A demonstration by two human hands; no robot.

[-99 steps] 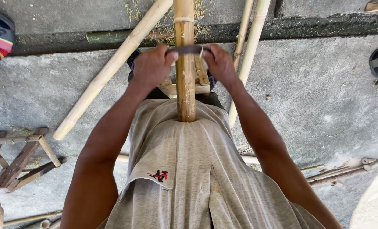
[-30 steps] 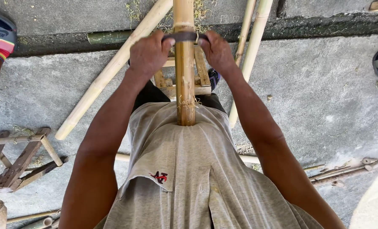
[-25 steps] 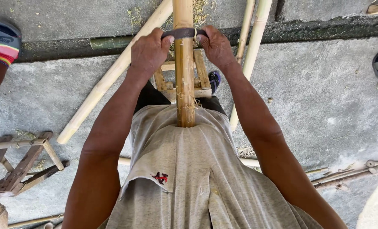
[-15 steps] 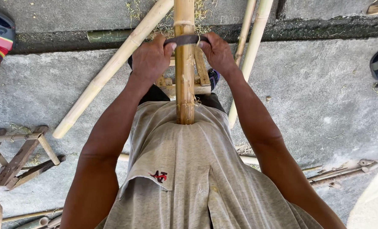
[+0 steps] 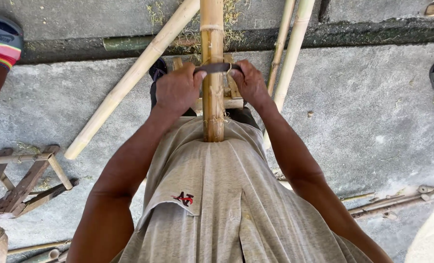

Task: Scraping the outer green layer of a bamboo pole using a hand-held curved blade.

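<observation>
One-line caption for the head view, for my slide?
Both hands, left hand and right hand, grip a dark blade across an upright bamboo pole.

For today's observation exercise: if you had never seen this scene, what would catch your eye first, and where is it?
First comes the thick bamboo pole running up the middle from the person's grey shirt. The left hand and right hand grip the ends of a dark blade laid across it. Thinner bamboo poles lie slanted on the concrete ground, and a small wooden frame sits at lower left.
</observation>
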